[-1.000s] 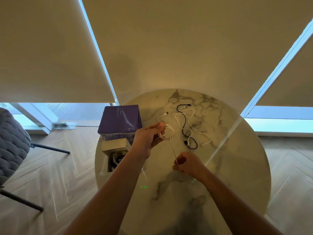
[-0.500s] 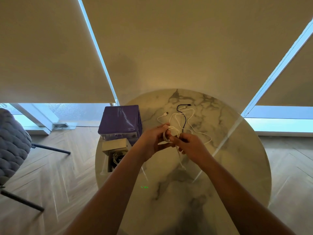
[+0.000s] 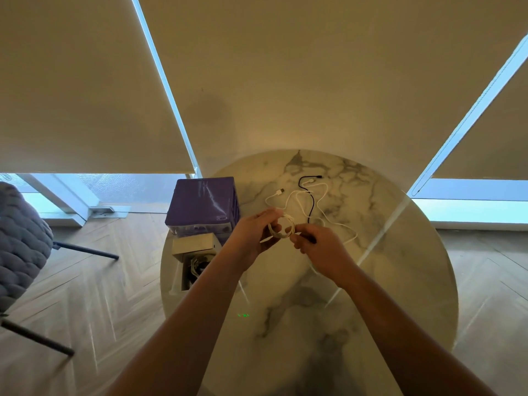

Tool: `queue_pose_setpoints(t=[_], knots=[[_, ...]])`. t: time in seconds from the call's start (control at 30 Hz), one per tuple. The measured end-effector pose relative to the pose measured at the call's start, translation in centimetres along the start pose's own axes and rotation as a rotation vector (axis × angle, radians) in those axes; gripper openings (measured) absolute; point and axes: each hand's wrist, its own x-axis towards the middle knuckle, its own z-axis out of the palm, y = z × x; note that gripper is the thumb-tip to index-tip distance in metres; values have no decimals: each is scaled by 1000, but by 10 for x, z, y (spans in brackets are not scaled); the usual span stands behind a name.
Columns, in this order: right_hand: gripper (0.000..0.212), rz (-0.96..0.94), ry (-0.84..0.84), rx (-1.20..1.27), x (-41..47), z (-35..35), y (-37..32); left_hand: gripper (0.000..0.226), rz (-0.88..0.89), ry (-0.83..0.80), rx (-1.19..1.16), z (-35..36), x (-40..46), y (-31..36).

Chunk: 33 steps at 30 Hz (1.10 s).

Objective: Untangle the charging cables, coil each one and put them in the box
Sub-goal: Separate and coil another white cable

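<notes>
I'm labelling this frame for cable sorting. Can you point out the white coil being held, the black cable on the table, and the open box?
white coil (image 3: 281,227), head view, on its looped strands between the hands.
black cable (image 3: 313,202), head view, on its middle stretch.
open box (image 3: 185,274), head view, on its left wall.

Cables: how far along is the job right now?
Done: the open box at the table's left edge already holds at least one cable. In hand: the left hand holds a white coil while the right hand pinches its end. Left: a black cable and a white cable lie crossed on the marble, uncoiled.
</notes>
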Motion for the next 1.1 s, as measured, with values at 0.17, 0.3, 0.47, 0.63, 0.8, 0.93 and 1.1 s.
queue_pose_setpoints(t=[0.17, 0.3, 0.47, 0.63, 0.8, 0.93, 1.1], knots=[[19, -30, 184, 13, 1, -6, 1, 26, -34, -75, 115, -6, -2, 3], [18, -56, 262, -1, 5, -14, -4, 39, -67, -169, 170, -5, -4, 8], [20, -101, 251, -134, 7, -22, -6, 29, 31, -207, 227, -5, -5, 14], [23, -179, 223, -178, 10, -22, -4, 17, 135, -110, 267, -5, -2, 12], [25, -143, 178, -151, 8, -15, 11, 12, 138, -33, 178, -7, -2, 9], [21, -45, 168, -129, 5, -6, 31, 15, 129, -4, 88, -9, -3, 9], [16, 15, 202, -76, 4, 1, 41, 14, 114, -4, 53, -10, -5, 9]])
